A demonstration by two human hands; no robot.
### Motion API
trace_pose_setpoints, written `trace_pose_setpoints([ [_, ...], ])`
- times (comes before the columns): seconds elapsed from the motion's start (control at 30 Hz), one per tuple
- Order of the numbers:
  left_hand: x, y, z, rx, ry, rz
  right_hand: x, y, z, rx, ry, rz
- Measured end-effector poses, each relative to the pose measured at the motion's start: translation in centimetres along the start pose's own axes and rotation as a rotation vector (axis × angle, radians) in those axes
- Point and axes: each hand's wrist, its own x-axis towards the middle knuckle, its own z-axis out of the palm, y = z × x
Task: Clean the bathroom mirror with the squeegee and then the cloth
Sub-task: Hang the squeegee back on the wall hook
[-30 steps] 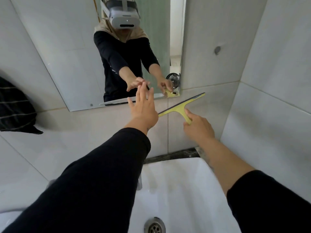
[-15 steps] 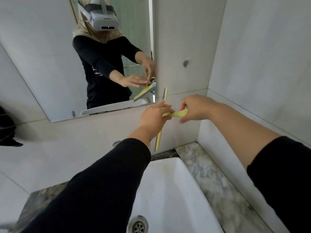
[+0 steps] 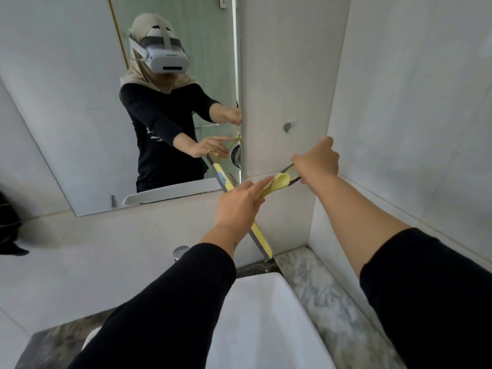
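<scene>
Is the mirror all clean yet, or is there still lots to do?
Hard to call anything done: the mirror shows no clear wiped streaks. In hand: the left hand holds the yellow squeegee by its handle, blade hanging over the wall tiles below the mirror's corner, not on the glass. The right hand pinches the handle's hanging loop. Left: squeegee the glass, then wipe with the cloth, which is not clearly in view.

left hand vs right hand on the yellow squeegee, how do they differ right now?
1. The left hand sits on the yellow plastic squeegee near its handle stem, index finger pointing straight out; the right hand has its fingers curled, pinching the handle end.
2. The left hand is lower and nearer the bathroom mirror; the right hand is higher, in front of the tiled wall.

Shared: both touch the squeegee, and both arms wear black sleeves.
</scene>
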Motion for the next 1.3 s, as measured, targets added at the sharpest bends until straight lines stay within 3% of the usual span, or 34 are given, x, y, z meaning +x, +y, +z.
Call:
trace_pose_setpoints([
  [0.17, 0.0, 0.0, 1.1, 0.062, -0.004, -0.009, 1.0, -0.1, 1.6, 0.227, 0.001, 0.117],
  [0.3, 0.2, 0.0, 2.6, 0.028, -0.025, -0.014, 2.1, -0.1, 3.0, 0.162, 0.056, 0.074],
  [0.4, 1.0, -0.1, 4.3, -0.047, -0.130, -0.018, 3.9, -0.4, 3.5, 0.085, 0.056, 0.016],
  [0.67, 6.2, 0.4, 8.2, -0.284, -0.274, -0.010, 8.7, -1.1, 5.2, 0.099, 0.103, -0.213],
  [1.0, 8.4, -0.6, 12.8, -0.355, -0.333, -0.024, 12.2, 1.8, 8.2, 0.148, 0.153, -0.280],
  [1.3, 9.1, 0.1, 11.7, -0.358, -0.428, -0.079, 12.5, 1.2, 7.6, 0.080, 0.064, -0.286],
])
